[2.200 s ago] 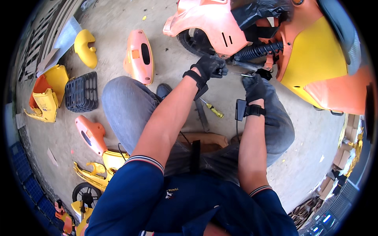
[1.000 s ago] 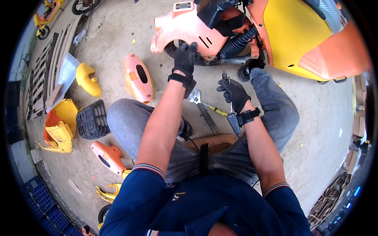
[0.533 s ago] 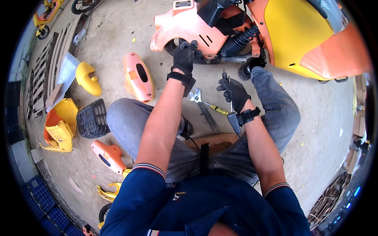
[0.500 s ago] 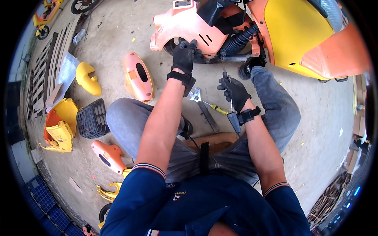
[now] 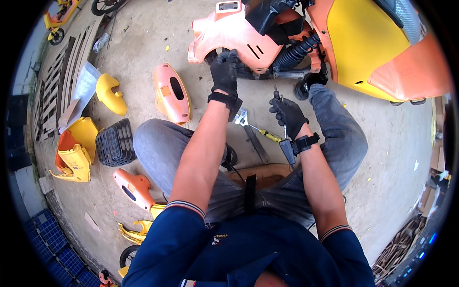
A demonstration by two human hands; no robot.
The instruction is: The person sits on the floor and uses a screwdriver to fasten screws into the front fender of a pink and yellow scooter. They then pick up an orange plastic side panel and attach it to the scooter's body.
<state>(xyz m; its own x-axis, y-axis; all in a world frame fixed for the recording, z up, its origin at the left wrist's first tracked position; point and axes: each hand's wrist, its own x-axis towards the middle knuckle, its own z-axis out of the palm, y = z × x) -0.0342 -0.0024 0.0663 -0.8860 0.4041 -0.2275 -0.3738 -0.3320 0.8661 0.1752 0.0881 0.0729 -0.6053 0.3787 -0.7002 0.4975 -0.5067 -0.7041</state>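
Scooter (image 5: 351, 48) in orange and yellow stands on the concrete floor (image 5: 397, 143), just beyond the seated person's feet, filling the upper right of the view. As for writing, I can spot small yellowish lettering and a pale emblem on the chest of the navy shirt (image 5: 239, 263); marks on the loose yellow panel (image 5: 76, 160) off to the left are too small to read. The black-gloved left hand (image 5: 224, 71) is up by the wheel arch of the scooter's orange cover, fingers curled; I cannot tell whether that grip has anything in it. The right hand (image 5: 289, 115), gloved too, has its grip closed around a slim tool (image 5: 276, 94), shaft pointing up toward the scooter. On the floor between the legs lie an adjustable wrench (image 5: 257, 143) and a yellow-handled screwdriver (image 5: 270, 136).

About two seconds ago both hands were close together below the orange cover; now they are well apart, the left at the arch, the right drawn back. The wrench's silver head shows now, where earlier it was hidden.
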